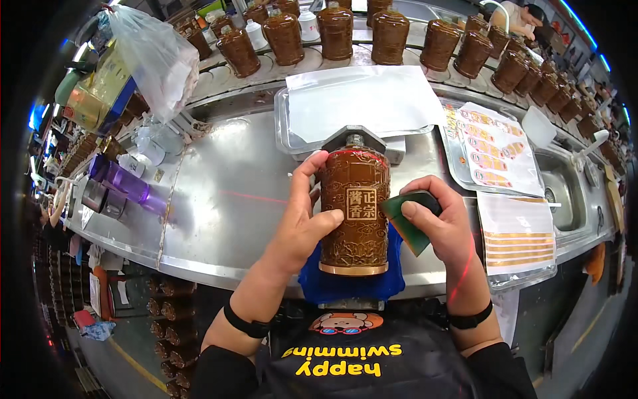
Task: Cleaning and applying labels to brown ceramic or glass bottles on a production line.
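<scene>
A factory line: a stainless steel bench (226, 199) with label sheets (492, 149) at the right and brown bottles along the conveyor (335, 30) behind. The left hand (299, 223) wraps the embossed brown bottle (353, 213) lying on a blue cloth (352, 282); the right hand (445, 226) pinches a green squeegee card (405, 219) beside its label. A loose grip could let the glazed bottle roll, or the card could crease the label.

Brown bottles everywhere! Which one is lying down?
The brown bottle held by the left hand, lying on the blue cloth. The others stand upright on the conveyor behind.
</scene>
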Available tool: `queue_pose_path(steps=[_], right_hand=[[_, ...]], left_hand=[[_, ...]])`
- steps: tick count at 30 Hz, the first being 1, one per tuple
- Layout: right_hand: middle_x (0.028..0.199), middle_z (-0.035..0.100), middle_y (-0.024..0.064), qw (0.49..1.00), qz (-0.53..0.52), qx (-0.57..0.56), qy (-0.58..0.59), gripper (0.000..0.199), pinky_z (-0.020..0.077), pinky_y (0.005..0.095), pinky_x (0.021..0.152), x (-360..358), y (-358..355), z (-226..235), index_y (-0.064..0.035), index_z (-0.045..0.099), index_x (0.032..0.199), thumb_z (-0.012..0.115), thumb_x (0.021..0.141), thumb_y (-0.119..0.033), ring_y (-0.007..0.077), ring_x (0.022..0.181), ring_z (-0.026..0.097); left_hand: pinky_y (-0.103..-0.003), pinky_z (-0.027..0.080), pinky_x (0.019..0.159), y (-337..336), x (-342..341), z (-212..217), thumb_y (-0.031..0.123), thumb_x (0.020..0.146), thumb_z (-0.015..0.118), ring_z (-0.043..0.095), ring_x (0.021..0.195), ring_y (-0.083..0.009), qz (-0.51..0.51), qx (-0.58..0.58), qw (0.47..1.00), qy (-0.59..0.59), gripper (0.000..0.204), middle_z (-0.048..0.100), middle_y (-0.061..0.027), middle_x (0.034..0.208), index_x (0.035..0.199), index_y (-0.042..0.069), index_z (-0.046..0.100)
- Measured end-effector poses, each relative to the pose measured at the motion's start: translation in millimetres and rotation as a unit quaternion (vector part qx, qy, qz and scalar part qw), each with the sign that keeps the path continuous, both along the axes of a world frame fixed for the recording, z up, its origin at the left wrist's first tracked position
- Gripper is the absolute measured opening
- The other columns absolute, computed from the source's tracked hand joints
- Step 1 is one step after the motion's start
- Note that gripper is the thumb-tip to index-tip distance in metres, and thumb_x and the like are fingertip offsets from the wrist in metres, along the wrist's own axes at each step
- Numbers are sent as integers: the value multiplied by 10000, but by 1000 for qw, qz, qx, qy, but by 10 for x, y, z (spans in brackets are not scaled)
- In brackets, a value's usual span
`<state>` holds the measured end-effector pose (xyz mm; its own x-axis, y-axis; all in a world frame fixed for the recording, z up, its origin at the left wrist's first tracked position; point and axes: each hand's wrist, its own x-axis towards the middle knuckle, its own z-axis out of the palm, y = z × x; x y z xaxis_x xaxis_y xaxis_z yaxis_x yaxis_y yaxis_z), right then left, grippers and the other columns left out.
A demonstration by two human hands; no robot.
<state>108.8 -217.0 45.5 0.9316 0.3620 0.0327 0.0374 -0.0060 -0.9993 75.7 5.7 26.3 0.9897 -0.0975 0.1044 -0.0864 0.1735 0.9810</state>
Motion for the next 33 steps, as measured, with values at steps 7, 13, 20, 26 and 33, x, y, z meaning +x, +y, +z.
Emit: queue_pose_path(steps=[7,13,20,26,33], right_hand=[[802,624,18,1000,3,-2,5,206,456,204,621,21,-5,-43,-21,578,963,658,819,-145,54,717,564],[810,623,19,999,9,24,23,210,457,208,633,25,15,-85,-22,577,972,654,826,-152,57,724,562],[903,624,61,1000,14,-5,-16,227,481,221,674,-30,17,-32,-7,565,1025,626,841,-126,93,792,595],[1260,511,167,973,25,-16,-227,240,511,290,778,16,-19,22,26,565,1051,421,872,97,179,1057,556],[1173,528,251,839,-133,-365,-381,235,444,416,867,783,-178,154,32,570,1061,504,883,-105,401,1030,547]], left_hand=[[-374,251,1067,19,17,-14,107,769,559,321,1259,-233,-43,-54,998,10,784,295,-135,1352,1421,82,126],[-370,291,1049,21,31,3,80,767,584,350,1235,-235,-59,-86,994,18,811,301,-137,1339,1425,93,110],[-367,269,1061,-37,23,75,66,749,590,329,1250,-244,-14,7,1000,19,801,306,-148,1331,1412,83,139],[-401,192,1061,-2,51,171,108,733,622,298,1258,-337,59,334,911,-234,288,328,-216,1366,1019,104,585],[-340,313,979,107,186,274,84,813,593,442,1130,-221,36,108,982,-151,94,403,-143,1322,906,79,580]])
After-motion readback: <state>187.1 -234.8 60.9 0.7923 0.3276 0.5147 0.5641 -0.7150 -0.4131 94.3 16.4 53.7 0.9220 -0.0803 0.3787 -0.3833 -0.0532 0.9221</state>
